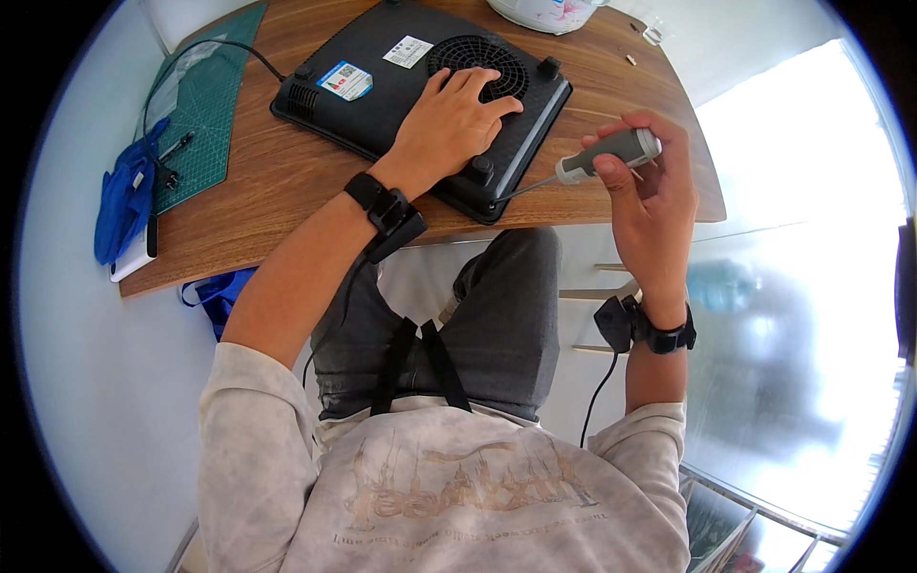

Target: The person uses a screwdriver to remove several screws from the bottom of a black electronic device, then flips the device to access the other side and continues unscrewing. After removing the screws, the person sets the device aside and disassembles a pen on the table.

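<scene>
A black induction cooker [382, 119] lies upside down on the wooden table, its base, rubber feet and round fan grille [463, 53] facing up. My left hand [457, 122] rests on the base with fingers spread, the fingertips over the grille's edge. In my right hand [659, 196] is a screwdriver [616, 153] with a grey and white handle, held at a low slant. Its thin shaft points left, and the tip meets the cooker's near right corner, beside a rubber foot [481, 170]. Whether a screw sits under the tip is too small to tell.
On the left, the cooker's cord and plug [168, 178] lie over a green cutting mat [205, 124]. Near them are a blue cloth bag [124, 205] and a white box [138, 253]. A white container [544, 13] and small loose pieces [630, 59] are at the back of the table [239, 224].
</scene>
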{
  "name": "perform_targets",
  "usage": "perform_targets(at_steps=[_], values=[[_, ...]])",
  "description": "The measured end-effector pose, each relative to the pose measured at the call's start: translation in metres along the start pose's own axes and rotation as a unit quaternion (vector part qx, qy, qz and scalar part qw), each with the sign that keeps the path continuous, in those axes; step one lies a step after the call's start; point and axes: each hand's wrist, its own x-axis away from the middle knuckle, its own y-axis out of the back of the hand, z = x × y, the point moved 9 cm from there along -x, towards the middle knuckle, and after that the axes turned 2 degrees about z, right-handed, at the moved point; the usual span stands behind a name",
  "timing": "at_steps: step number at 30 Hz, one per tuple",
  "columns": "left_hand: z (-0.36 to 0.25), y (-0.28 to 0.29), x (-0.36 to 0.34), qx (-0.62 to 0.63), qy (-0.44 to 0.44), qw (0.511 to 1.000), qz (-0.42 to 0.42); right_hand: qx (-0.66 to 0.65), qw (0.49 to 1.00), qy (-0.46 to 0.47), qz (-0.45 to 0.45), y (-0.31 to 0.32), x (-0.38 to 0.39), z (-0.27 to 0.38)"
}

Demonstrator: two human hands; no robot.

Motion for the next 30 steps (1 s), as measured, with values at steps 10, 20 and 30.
perform_targets(at_steps=[10,20,30], values=[[-0.0008,0.0009,0.0006,-0.006,-0.003,1.000,-0.006,0.027,1.000,-0.014,-0.004,0.0007,-0.0007,0.0013],[-0.0007,0.0026,0.0001,-0.003,-0.002,1.000,-0.005,0.022,0.999,-0.003,-0.030,0.0051,0.0043,-0.0007],[-0.0017,0.0027,-0.0003,0.003,0.000,1.000,-0.007,0.031,0.999,-0.017,-0.019,0.0023,0.0041,-0.0028]])
